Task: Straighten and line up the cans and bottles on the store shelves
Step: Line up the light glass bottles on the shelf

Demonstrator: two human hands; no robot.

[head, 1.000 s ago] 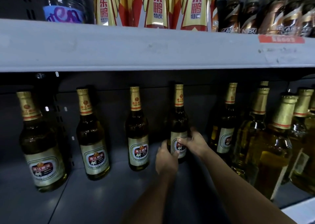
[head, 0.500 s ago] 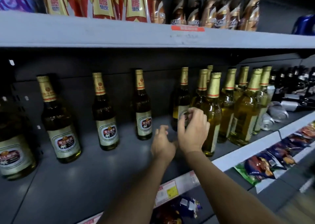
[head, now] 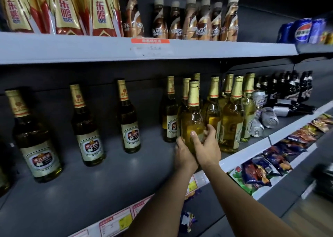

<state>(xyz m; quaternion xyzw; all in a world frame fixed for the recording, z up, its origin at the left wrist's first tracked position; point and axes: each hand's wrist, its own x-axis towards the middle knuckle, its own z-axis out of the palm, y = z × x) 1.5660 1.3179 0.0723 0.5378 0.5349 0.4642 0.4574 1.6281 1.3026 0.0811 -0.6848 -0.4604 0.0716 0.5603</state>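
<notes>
Both my hands grip one clear golden beer bottle [head: 192,116] with a gold foil neck, at the front of the grey middle shelf [head: 111,179]. My left hand [head: 183,155] wraps its lower left side. My right hand [head: 207,146] holds its lower right, thumb across the glass. Behind and right of it stands a tight group of similar golden bottles [head: 231,121]. To the left, dark labelled beer bottles [head: 128,121] stand spaced apart in a row, one [head: 169,117] just behind the held bottle.
Silver cans [head: 269,116] lie tipped over right of the golden bottles, near dark bottles [head: 292,108], one lying flat. The upper shelf [head: 162,49] carries red-gold bottles, brown coffee bottles and blue cola cans [head: 302,30]. Snack bags [head: 266,162] fill the shelf below.
The view has swung right. My hands left the dark labelled bottle, moved right and closed on the front golden bottle.
</notes>
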